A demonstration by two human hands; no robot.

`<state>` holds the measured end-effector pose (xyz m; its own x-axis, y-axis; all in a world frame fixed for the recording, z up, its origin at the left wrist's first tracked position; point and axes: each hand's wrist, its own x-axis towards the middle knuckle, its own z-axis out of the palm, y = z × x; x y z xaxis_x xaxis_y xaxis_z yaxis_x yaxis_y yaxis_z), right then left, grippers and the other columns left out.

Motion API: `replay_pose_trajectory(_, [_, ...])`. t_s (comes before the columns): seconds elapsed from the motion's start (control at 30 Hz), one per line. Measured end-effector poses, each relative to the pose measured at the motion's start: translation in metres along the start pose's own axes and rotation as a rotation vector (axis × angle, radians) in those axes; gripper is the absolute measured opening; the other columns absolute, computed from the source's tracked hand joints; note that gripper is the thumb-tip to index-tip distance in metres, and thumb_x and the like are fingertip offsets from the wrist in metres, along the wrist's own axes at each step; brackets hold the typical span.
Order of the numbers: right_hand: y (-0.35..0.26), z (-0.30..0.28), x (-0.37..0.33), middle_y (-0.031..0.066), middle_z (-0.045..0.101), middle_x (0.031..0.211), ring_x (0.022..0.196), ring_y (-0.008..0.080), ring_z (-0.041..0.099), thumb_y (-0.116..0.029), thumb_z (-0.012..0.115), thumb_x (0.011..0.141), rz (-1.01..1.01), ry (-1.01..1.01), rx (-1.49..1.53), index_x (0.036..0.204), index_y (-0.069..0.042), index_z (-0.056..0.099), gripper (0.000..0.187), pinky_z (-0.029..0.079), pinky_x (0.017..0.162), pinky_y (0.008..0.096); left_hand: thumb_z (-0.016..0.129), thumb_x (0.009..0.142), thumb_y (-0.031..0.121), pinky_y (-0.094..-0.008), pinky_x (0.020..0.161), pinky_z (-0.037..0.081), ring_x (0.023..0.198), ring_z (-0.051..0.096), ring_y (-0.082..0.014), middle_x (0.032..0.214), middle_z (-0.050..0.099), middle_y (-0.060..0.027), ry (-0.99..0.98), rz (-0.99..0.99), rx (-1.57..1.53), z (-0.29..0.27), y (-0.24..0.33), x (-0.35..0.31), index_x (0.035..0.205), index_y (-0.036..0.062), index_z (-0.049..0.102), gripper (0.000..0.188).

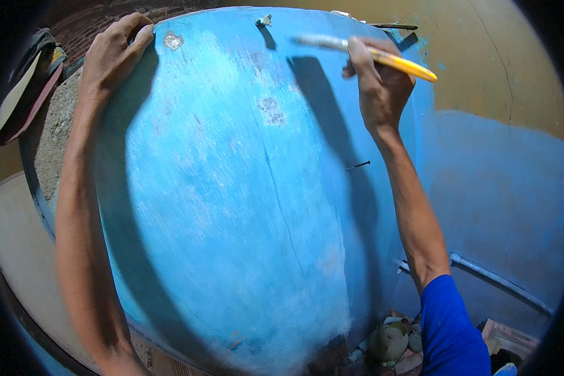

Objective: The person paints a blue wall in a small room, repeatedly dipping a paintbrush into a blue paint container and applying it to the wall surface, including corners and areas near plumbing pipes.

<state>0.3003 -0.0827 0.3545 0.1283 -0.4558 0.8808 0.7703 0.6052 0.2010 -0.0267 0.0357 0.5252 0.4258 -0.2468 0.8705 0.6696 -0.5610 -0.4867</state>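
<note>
A blue-painted wall (225, 182) fills the middle of the head view, with worn pale patches and a long thin crack. My left hand (113, 56) is at its upper left edge, fingers bent and closed over that edge; the fingertips are partly hidden. In my right hand (382, 81), closed around it near the upper right of the wall, is a paintbrush (404, 64) with a yellow handle. Its bristle end points left and is smeared by motion, so whether it touches the wall I cannot tell. A dark nail (358, 165) sticks out below the brush.
A small pale fitting (264, 20) juts from the wall's top. Caps (28, 94) hang at the far left beside rough bare plaster (55, 135). On the right, a pipe (501, 285) runs along a blue and tan wall (495, 169). Rounded objects and rubble (388, 343) lie at the bottom.
</note>
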Motion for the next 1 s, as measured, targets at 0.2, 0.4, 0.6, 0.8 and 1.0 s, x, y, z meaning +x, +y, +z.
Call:
replay_pose_trajectory(0.2, [-0.035,0.041,0.054,0.0026,0.064,0.076,0.065,0.0092,0.061,-0.012,0.065,0.089,-0.002,0.051,0.062,0.093,0.001,0.065,0.014,0.052,0.057,0.0242,0.050,0.095,0.033,-0.0349,0.082,0.048,0.093,0.063,-0.0234,0.102,0.066,-0.0126,0.003,-0.009,0.002,-0.004,0.008,-0.002,0.107,0.0075,0.063,0.031])
replay_pose_trajectory(0.4, [-0.020,0.031,0.042,0.0067,0.065,0.070,0.059,0.0114,0.062,-0.021,0.064,0.088,0.160,0.098,-0.067,0.085,0.004,0.064,0.025,0.052,0.053,0.0256,0.049,0.095,0.035,-0.0371,0.085,0.048,0.097,0.063,-0.0254,0.105,0.066,-0.0123,0.025,-0.013,0.021,0.004,0.004,-0.002,0.109,0.0091,0.063,0.032])
replay_pose_trajectory(0.6, [-0.006,-0.014,-0.054,0.0096,0.066,0.086,0.066,0.0113,0.063,-0.010,0.062,0.089,-0.015,-0.257,-0.126,0.104,0.002,0.062,0.018,0.052,0.060,0.0249,0.048,0.095,0.036,-0.0389,0.086,0.048,0.100,0.062,-0.0262,0.108,0.065,-0.0115,0.042,0.015,0.044,0.008,-0.005,-0.002,0.111,0.0114,0.062,0.032])
replay_pose_trajectory(0.8, [-0.077,-0.069,-0.105,0.0040,0.061,0.071,0.059,0.0077,0.051,-0.007,0.065,0.084,0.327,-0.396,-0.097,0.090,0.000,0.064,0.009,0.043,0.054,0.0246,0.048,0.096,0.038,-0.0404,0.087,0.048,0.101,0.062,-0.0273,0.110,0.065,-0.0118,0.011,0.019,0.079,0.001,-0.010,0.000,0.114,0.0133,0.061,0.033])
replay_pose_trajectory(1.0, [-0.022,-0.019,-0.020,0.0120,0.062,0.060,0.057,0.0198,0.063,-0.046,0.059,0.078,0.484,-0.557,-0.315,0.076,0.001,0.067,0.047,0.049,0.055,0.0344,0.047,0.096,0.039,-0.0403,0.088,0.048,0.102,0.062,-0.0269,0.112,0.065,-0.0107,-0.010,0.055,0.055,0.014,-0.034,-0.008,0.114,0.0143,0.061,0.034])
